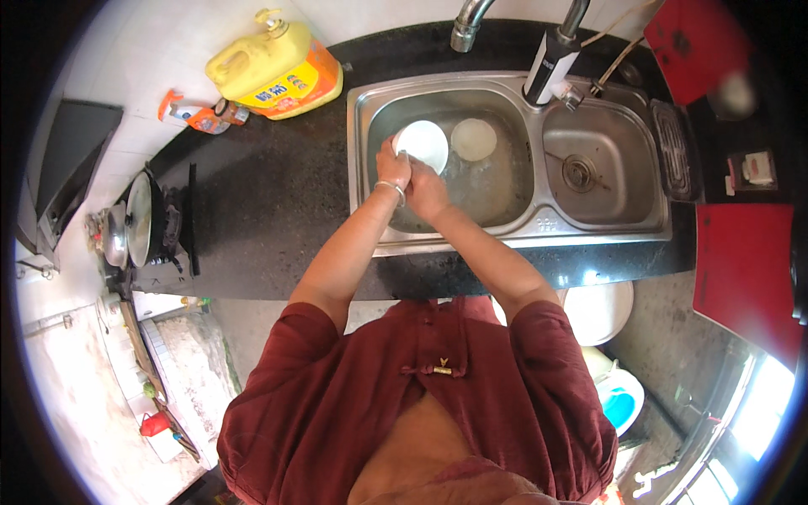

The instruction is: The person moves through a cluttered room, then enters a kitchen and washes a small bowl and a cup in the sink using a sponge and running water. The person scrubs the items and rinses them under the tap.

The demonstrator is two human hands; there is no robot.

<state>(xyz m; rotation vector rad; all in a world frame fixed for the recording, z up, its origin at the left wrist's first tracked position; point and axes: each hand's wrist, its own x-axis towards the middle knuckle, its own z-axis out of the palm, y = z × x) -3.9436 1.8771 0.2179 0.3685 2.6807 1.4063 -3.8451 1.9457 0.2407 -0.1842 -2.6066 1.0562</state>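
Observation:
Over the left basin of a stainless steel double sink (442, 238), my left hand (392, 165) grips the left side of a white bowl (424, 144). My right hand (426, 189) is at the bowl's lower edge, close against my left hand; its fingers are partly hidden, so its hold is unclear. A bracelet circles my left wrist. Right of the bowl, a round whitish dish (474, 139) lies in cloudy water in the same basin.
A chrome faucet (464, 35) and a faucet with a white-and-black body (548, 69) rise behind the sink. The right basin (600, 151) has a drain strainer. A yellow detergent jug (278, 69), an orange spray bottle (196, 117) and a pan (140, 219) are at left.

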